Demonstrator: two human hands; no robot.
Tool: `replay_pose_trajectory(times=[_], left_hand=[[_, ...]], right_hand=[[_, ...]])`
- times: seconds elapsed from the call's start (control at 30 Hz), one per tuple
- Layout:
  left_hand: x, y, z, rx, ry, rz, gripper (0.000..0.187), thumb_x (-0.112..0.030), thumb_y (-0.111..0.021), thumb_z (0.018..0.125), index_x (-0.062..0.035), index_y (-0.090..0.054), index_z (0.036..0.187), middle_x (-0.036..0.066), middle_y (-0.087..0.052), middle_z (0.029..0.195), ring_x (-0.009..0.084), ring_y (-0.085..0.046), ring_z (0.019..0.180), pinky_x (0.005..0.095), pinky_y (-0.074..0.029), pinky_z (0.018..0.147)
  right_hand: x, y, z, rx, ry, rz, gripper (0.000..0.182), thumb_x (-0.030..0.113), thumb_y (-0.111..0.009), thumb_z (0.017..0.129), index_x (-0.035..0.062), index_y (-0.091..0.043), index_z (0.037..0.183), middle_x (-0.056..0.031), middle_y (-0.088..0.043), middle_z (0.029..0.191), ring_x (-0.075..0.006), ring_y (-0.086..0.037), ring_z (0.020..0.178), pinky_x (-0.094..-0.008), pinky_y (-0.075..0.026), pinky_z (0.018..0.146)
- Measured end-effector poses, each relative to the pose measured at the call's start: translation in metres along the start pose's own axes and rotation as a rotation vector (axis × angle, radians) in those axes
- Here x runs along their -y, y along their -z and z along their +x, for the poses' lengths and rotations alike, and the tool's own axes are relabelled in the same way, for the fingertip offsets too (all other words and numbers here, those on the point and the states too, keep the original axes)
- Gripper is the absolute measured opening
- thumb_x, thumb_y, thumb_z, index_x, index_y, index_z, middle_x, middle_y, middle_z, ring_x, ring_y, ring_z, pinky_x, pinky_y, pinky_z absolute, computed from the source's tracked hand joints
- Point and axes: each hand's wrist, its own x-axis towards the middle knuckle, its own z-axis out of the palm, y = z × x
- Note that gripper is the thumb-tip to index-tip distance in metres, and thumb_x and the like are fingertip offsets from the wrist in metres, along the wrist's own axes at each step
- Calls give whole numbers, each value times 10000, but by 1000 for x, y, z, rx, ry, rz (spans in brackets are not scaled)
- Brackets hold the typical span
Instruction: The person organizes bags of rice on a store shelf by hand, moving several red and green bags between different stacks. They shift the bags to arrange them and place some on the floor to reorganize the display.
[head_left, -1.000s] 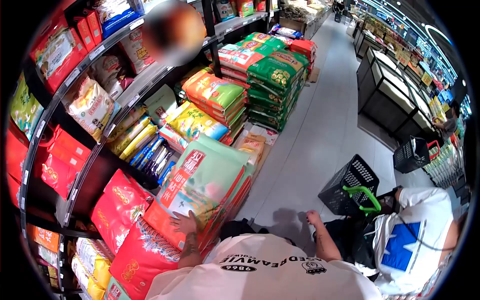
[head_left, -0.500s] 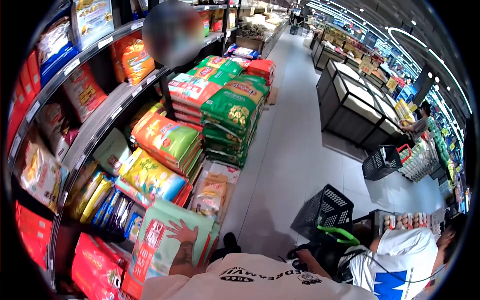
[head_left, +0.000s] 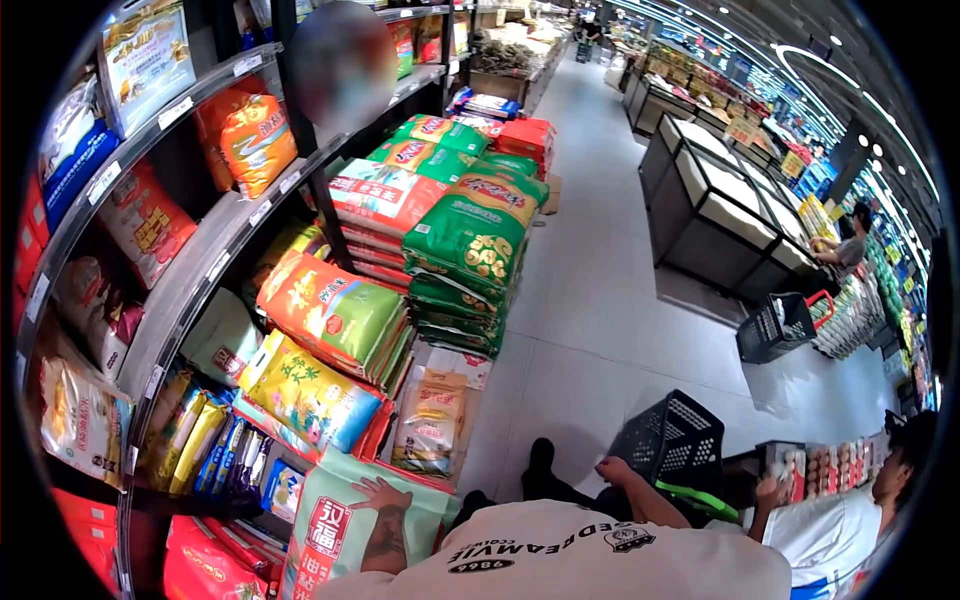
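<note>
My left hand (head_left: 383, 493) lies flat with fingers spread on a pale green rice bag (head_left: 345, 490) with a red label, at the bottom of the view. My right hand (head_left: 614, 469) hangs in front of my body on the right. Its fingers look loosely curled, and nothing shows in them. Close to it stands a black shopping basket (head_left: 672, 437) with a green handle; the hand appears apart from its rim. Beyond the left hand lies a yellow and blue rice bag (head_left: 305, 390), next to a stack of orange and green bags (head_left: 335, 312).
Shelves (head_left: 190, 245) with bagged goods run along the left. Stacked green rice bags (head_left: 478, 222) stand ahead beside the grey aisle floor (head_left: 570, 300). A person in a white shirt (head_left: 840, 530) is at the right near egg cartons (head_left: 830, 468). Another basket (head_left: 775, 328) stands farther off.
The view has shifted slightly. My right hand has moved up and forward beside the basket, while my left hand stays on the pale green bag. The person on the right has raised a hand toward the eggs.
</note>
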Motion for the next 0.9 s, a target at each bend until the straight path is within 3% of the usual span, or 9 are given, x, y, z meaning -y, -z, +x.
replay_pose_trajectory(times=[0.1,0.23,0.33,0.47,0.5,0.63,0.7,0.77,0.9], left_hand=[[4,-9,1,-60,-40,-71,919,-631,-518,699,-180,-203,1435,140,-65,1503,412,47,1362,803,6,870],[8,-8,-5,-117,-61,-236,874,-473,-580,677,-137,-251,1414,200,-64,1488,407,40,1366,768,-2,912],[2,-18,-11,-333,212,-450,900,-405,-640,634,-141,-263,1406,209,-34,1486,403,40,1367,741,-26,948],[-16,-8,-47,-235,724,-781,1094,-348,-725,589,-153,-69,1443,190,50,1490,396,42,1369,719,-130,956],[-15,-23,-45,-176,793,-764,1201,-382,-768,557,-183,21,1441,184,91,1487,394,39,1369,721,-169,942],[-27,-14,-74,-68,967,-938,1314,-488,-809,507,-169,67,1433,212,109,1475,466,57,1339,732,-190,925],[-27,-45,-59,-82,972,-826,1323,-469,-816,511,-163,86,1430,243,125,1460,510,82,1315,726,-245,902],[-30,-48,-56,-23,856,-703,1354,-468,-822,505,-117,112,1420,299,164,1427,560,138,1277,717,-219,939],[-41,14,-61,78,1148,-962,1364,-418,-827,532,-134,188,1399,290,222,1412,556,136,1278,736,-252,901]], right_hand=[[4,13,65,72,35,-36,344,322,-588,784,15,-648,927,-97,-628,710,-210,-630,591,-334,-519,532],[85,45,112,144,45,-158,362,326,-578,783,26,-639,975,-101,-628,729,-217,-641,615,-357,-530,518],[138,70,158,167,139,-287,362,316,-579,780,22,-638,983,-112,-631,737,-218,-635,601,-351,-527,519],[229,98,240,116,426,-406,378,305,-588,766,10,-634,998,-150,-648,812,-261,-641,699,-376,-526,631],[250,103,256,-40,537,-422,372,283,-587,753,2,-637,991,-193,-647,870,-316,-625,824,-414,-493,756],[331,134,333,-280,800,-480,517,281,-612,729,-4,-542,1154,-256,-494,1218,-391,-483,1105,-417,-401,938],[393,165,295,-320,777,-439,673,283,-625,725,-4,-394,1287,-264,-336,1347,-430,-387,1181,-433,-349,993],[436,171,306,-430,918,-471,749,286,-643,709,-2,-326,1324,-267,-296,1368,-442,-357,1200,-455,-337,999],[486,161,355,-307,1017,-674,884,379,-644,670,32,-239,1375,-239,-185,1435,-443,-278,1268,-494,-331,1011]])
